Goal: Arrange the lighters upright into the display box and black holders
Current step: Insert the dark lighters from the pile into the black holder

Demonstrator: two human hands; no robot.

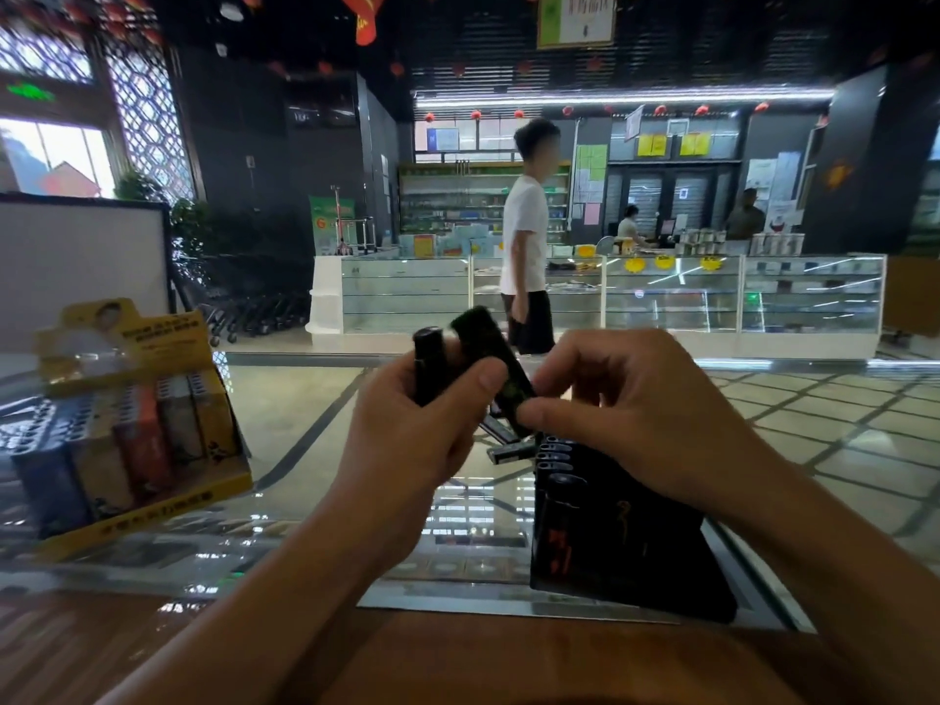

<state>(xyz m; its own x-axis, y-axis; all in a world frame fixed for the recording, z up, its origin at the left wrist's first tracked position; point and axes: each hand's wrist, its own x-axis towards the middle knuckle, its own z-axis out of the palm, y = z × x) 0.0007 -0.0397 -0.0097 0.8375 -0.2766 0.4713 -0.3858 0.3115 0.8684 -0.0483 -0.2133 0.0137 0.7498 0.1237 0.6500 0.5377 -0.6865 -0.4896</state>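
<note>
My left hand [432, 414] grips a small bunch of black lighters [427, 363] above the glass counter. My right hand [625, 404] pinches one tilted black lighter [488, 358] from that bunch between thumb and forefinger. Directly below my right hand stands a black holder [610, 541] with several black lighters upright in it. More dark lighters [501, 442] lie loose on the glass just behind the holder. A yellow display box [152, 511] at the left holds several coloured lighters standing upright.
The glass counter top [315, 506] has a wooden front edge [458, 653]. A white board [76, 262] stands behind the yellow box. Beyond the counter a person in a white shirt [526, 236] walks past glass showcases.
</note>
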